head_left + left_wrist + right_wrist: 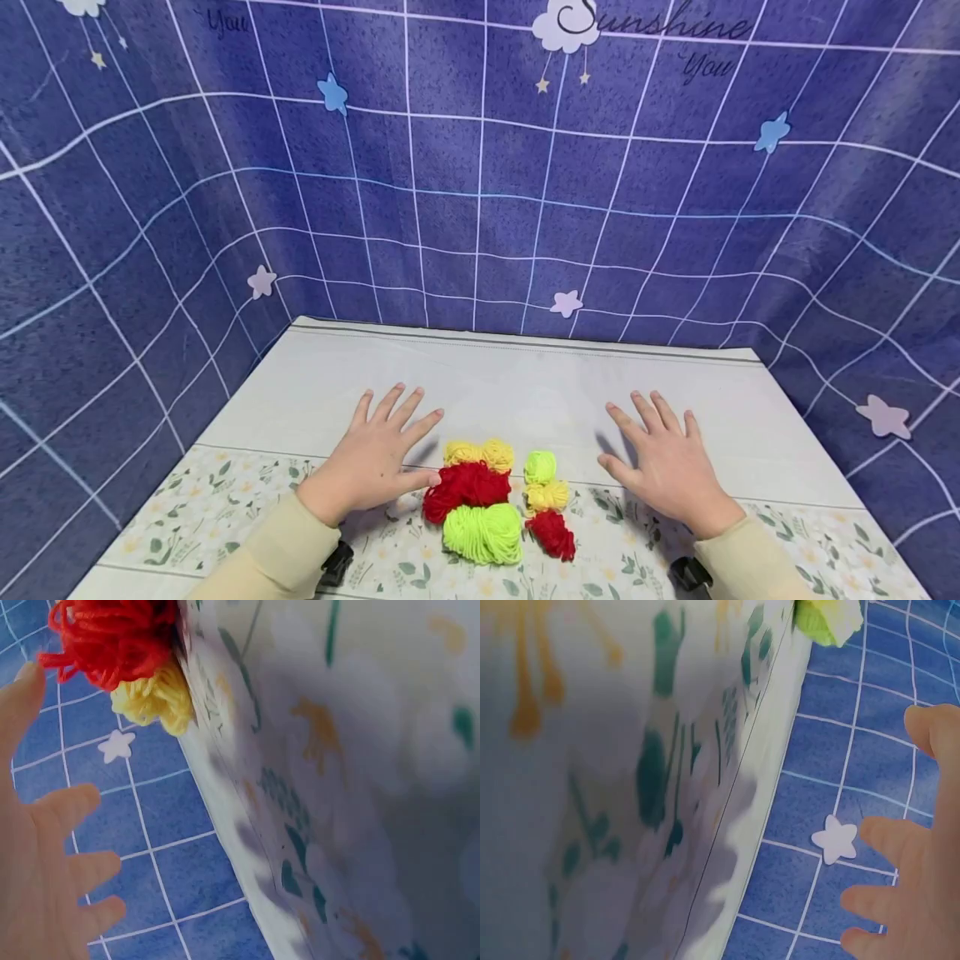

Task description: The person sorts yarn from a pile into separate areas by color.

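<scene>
Two groups of yarn bundles lie on the table. The left group has two yellow bundles (478, 454) at the back, red yarn (467, 492) in the middle and a larger neon-green bundle (483, 534) in front. Beside it runs a column of smaller ones: green (540, 467), yellow (547, 496), red (552, 534). The left hand (373, 460), fingers spread, is just left of the red yarn, its thumb tip near it; whether they touch I cannot tell. The right hand (670, 467) is spread right of the small column, holding nothing. Red yarn (112, 637) shows in the left wrist view.
The table (525, 375) is white at the back, with a flowered cloth (225, 483) across the front. A blue grid-patterned curtain (480, 167) with stars and clouds stands behind and at both sides. Black straps (690, 573) show at the wrists.
</scene>
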The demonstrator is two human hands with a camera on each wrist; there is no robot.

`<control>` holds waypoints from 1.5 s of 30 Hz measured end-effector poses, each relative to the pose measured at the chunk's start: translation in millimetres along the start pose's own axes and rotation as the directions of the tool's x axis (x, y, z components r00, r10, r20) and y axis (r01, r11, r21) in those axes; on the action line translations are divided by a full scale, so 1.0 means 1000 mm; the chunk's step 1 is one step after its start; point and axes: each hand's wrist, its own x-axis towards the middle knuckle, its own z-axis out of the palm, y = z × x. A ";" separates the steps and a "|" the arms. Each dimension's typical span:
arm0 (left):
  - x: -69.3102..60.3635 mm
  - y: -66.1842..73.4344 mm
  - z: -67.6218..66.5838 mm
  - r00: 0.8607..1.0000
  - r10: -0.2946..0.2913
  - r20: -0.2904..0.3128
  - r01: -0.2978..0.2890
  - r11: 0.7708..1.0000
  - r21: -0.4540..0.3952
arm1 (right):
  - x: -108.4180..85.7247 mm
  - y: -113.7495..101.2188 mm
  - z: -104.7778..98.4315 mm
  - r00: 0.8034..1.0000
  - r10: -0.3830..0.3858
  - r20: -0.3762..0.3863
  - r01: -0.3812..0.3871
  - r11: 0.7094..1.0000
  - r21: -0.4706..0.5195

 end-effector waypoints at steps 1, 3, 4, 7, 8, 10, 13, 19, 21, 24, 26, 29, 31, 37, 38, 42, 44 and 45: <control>0.000 0.001 0.000 1.000 0.012 0.001 -0.012 1.000 -0.004 | 0.000 0.000 0.000 1.000 -0.007 -0.001 0.007 1.000 0.005; 0.001 0.004 0.000 0.999 0.035 0.006 -0.035 0.999 -0.009 | -0.002 -0.002 -0.001 1.000 -0.018 -0.005 0.019 1.000 0.024; 0.001 0.005 0.000 0.999 0.047 0.008 -0.047 0.999 -0.015 | -0.002 -0.003 -0.001 1.000 -0.025 -0.006 0.025 0.999 0.035; 0.002 0.010 -0.001 0.996 0.080 0.029 -0.079 0.996 -0.042 | -0.005 -0.008 -0.001 0.999 -0.046 -0.014 0.047 0.996 0.080; 0.002 0.013 -0.001 0.995 0.091 0.040 -0.088 0.995 -0.054 | -0.006 -0.010 -0.001 0.998 -0.055 -0.019 0.057 0.994 0.097; 0.003 0.018 -0.002 0.991 0.117 0.061 -0.112 0.991 -0.077 | -0.008 -0.016 -0.002 0.996 -0.082 -0.024 0.085 0.987 0.134; 0.004 0.025 -0.003 0.982 0.169 0.079 -0.159 0.980 -0.117 | -0.011 -0.025 -0.004 0.992 -0.126 -0.010 0.126 0.971 0.202; 0.009 0.037 -0.001 0.962 0.264 0.069 -0.247 0.951 -0.187 | -0.016 -0.044 -0.013 0.967 -0.223 0.125 0.161 0.910 0.381; 0.010 0.040 -0.001 0.956 0.285 0.068 -0.266 0.942 -0.204 | -0.017 -0.050 -0.015 0.947 -0.272 0.169 0.174 0.880 0.441; 0.012 0.042 -0.002 0.948 0.309 0.069 -0.290 0.934 -0.208 | -0.018 -0.058 -0.016 0.917 -0.342 0.206 0.202 0.842 0.500; 0.013 0.044 -0.002 0.944 0.322 0.069 -0.302 0.931 -0.206 | -0.019 -0.062 -0.016 0.898 -0.384 0.216 0.225 0.821 0.525; 0.016 0.047 -0.002 0.939 0.333 0.080 -0.313 0.930 -0.192 | -0.020 -0.067 -0.013 0.874 -0.428 0.232 0.241 0.795 0.557; 0.019 0.048 -0.002 0.938 0.333 0.100 -0.311 0.932 -0.187 | -0.020 -0.069 -0.012 0.861 -0.446 0.243 0.246 0.784 0.570; 0.025 0.050 0.002 0.936 0.306 0.172 -0.275 0.944 -0.182 | -0.023 -0.074 -0.006 0.836 -0.472 0.280 0.268 0.797 0.541; 0.026 0.050 0.002 0.936 0.304 0.177 -0.272 0.944 -0.184 | -0.024 -0.075 -0.005 0.832 -0.474 0.287 0.269 0.798 0.539; 0.030 0.052 0.004 0.936 0.306 0.172 -0.276 0.944 -0.180 | -0.024 -0.077 -0.003 0.822 -0.489 0.293 0.277 0.791 0.545; 0.032 0.053 0.006 0.936 0.308 0.173 -0.278 0.944 -0.175 | -0.024 -0.077 -0.004 0.818 -0.493 0.295 0.281 0.791 0.543; 0.033 0.054 0.007 0.936 0.307 0.175 -0.276 0.944 -0.180 | -0.023 -0.077 -0.004 0.817 -0.494 0.299 0.282 0.793 0.540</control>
